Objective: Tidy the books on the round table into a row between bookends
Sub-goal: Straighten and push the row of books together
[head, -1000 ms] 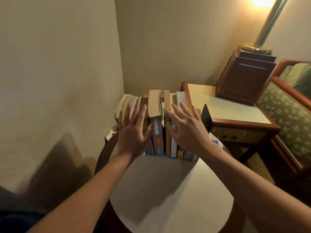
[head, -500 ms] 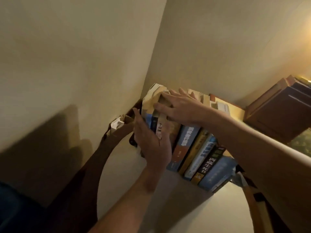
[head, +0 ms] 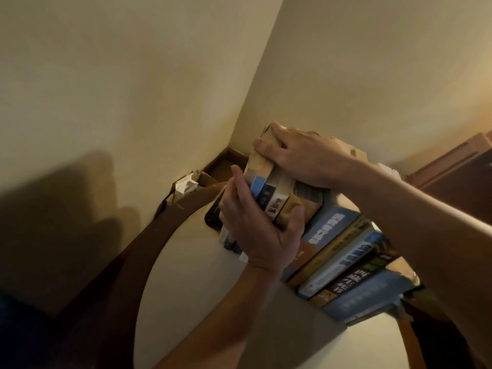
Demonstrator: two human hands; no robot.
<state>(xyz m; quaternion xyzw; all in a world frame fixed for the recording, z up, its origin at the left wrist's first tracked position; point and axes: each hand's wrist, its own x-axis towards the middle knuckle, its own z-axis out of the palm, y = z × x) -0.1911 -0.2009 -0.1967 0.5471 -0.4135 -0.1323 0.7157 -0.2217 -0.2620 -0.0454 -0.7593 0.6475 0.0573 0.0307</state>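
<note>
Centrally, the left hand (head: 255,230) clamps the lower part of a bundle of worn tan and blue paperback books (head: 270,187). Its thumb lies across the spines and its fingers run up the bundle's outer, left face. The right hand (head: 300,158) grips the top of the same bundle from above, with its fingers curled over the upper edges.

The bundle forms the left end of a row of books (head: 343,258) that stands, spines toward the camera, on the round white table with a dark brown wooden rim (head: 191,302). To the right of the bundle, pressed one against the next, come:
- a thick blue-spined volume (head: 330,225)
- a mustard-yellow spine (head: 328,258)
- a pale blue and white spine (head: 343,265)
- a black spine with white characters (head: 356,280)
- a grey-blue cover (head: 372,298), which closes the row

A dark rounded plate (head: 211,218), apparently a black bookend, shows just beside the left hand on the bundle's outer side. Whether it touches the books cannot be told. The right forearm partly hides the far right end of the row, so what stands against it cannot be told.

Beyond the table's rim, an open brown cardboard box (head: 186,186) holding small white cartons sits against the cream wall (head: 133,89). A reddish-brown wooden cabinet (head: 458,179) occupies the right edge.
</note>
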